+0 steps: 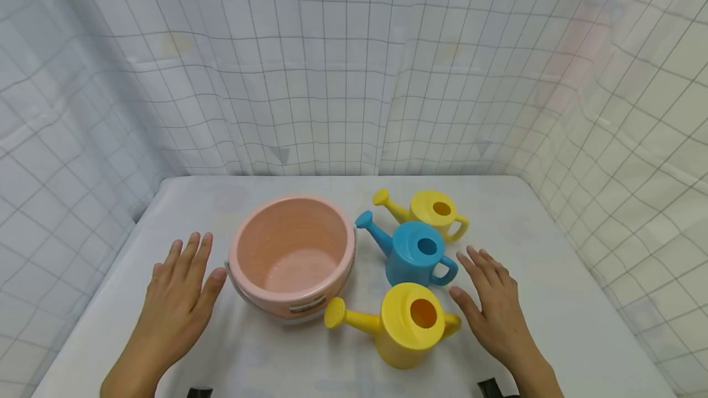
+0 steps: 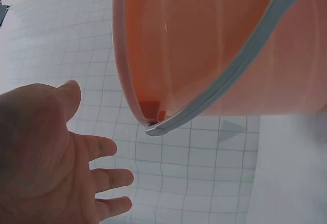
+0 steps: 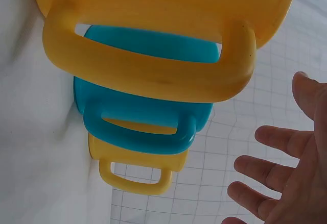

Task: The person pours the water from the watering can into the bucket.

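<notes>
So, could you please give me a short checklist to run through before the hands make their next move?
1. Both hands free: ok; the left hand and right hand hold nothing.
2. Watering cans upright: ok; the front yellow can, blue can and rear yellow can all stand upright.
3. Bucket interior clear: ok; nothing shows inside the pink bucket.
4. Bucket handle out of the opening: ok; the grey handle lies down along the outside.
5. Front can's spout clear of the bucket: cannot tell; they overlap closely in the head view.
6. Cans empty: cannot tell; their insides are too shadowed.
</notes>
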Motion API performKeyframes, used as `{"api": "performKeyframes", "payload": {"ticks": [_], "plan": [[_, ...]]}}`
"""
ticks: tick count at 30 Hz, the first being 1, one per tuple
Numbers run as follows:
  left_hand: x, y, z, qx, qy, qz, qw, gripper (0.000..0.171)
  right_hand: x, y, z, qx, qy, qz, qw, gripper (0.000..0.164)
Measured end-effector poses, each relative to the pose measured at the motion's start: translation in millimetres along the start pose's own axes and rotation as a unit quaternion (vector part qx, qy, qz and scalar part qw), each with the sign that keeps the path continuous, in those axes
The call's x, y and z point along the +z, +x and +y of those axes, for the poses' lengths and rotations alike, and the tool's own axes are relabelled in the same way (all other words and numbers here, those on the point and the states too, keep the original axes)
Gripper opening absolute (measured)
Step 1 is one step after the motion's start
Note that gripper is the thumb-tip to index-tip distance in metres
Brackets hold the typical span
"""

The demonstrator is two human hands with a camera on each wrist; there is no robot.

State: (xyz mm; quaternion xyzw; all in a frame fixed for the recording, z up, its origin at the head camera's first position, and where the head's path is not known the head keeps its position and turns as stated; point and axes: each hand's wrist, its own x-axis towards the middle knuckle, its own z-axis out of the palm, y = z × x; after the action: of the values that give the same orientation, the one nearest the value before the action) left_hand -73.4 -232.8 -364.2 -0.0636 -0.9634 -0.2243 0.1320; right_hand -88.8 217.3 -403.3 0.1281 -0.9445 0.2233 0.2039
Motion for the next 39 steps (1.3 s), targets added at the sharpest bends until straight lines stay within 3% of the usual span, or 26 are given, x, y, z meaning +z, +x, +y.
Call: {"api": "performKeyframes", "payload": {"ticks": [17,33,39], "plan": [[4.0,10.3,10.3,0.002,-0.028,-0.024,0.9993,0.060,-0.5,-17.0,-4.3,0.034,0.081,0.000,0.996,0.059],[7.8,12.2,11.5,0.002,-0.027,-0.042,0.9988,0.060,5.5,-28.2,-3.2,0.095,0.098,-0.032,0.990,0.062],[8.7,11.3,12.1,0.004,-0.027,-0.047,0.9985,0.060,7.5,-33.5,-1.8,0.097,0.115,-0.034,0.988,0.064]]}}
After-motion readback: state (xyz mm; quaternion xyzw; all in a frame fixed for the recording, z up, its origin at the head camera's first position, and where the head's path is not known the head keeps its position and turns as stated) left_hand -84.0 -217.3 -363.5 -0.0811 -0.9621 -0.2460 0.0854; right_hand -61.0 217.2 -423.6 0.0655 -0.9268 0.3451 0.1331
